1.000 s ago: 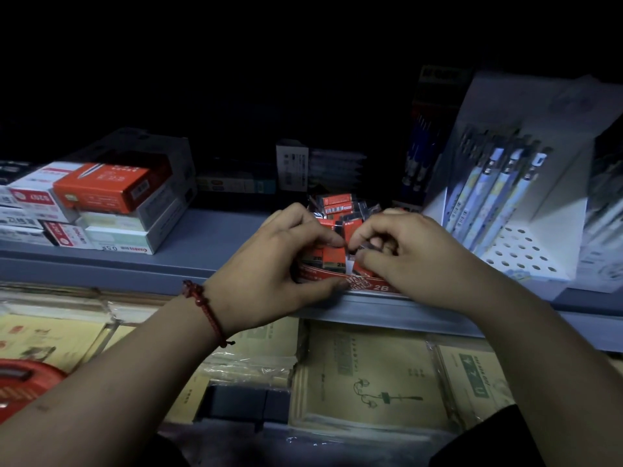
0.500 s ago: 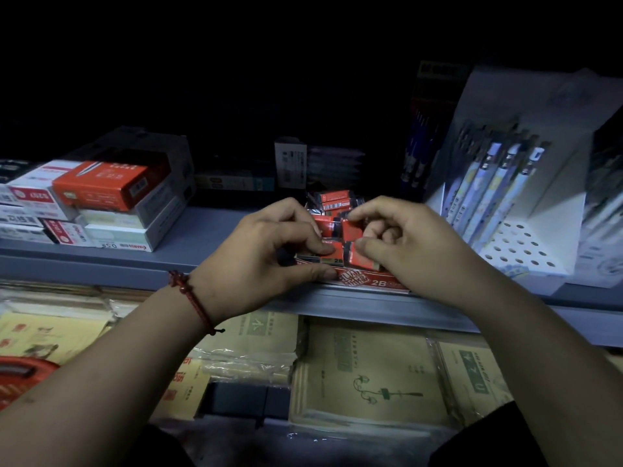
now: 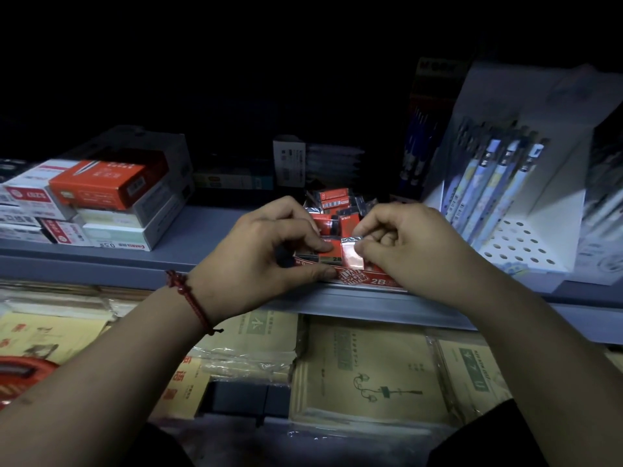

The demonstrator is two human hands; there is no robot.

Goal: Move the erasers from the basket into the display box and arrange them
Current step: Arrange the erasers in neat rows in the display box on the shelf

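Observation:
A red display box [image 3: 365, 280] marked 2B stands at the front edge of the grey shelf, filled with red and black wrapped erasers [image 3: 333, 197]. My left hand [image 3: 266, 251] grips the box's left front corner, thumb on its front face and fingertips on an eraser [image 3: 328, 250] in the front row. My right hand [image 3: 414, 247] pinches a shiny wrapped eraser [image 3: 352, 254] at the front right of the box. The red basket [image 3: 23, 372] shows only as a rim at the lower left edge.
Stacked red and white boxes [image 3: 101, 203] sit on the shelf [image 3: 209, 237] to the left. A white pen display stand [image 3: 512, 203] stands at the right. Below the shelf lie wrapped stacks of tan notebooks [image 3: 371, 372].
My right hand has brought a shiny wrapped eraser to the front row of the box. My left hand stays at the box's left front corner.

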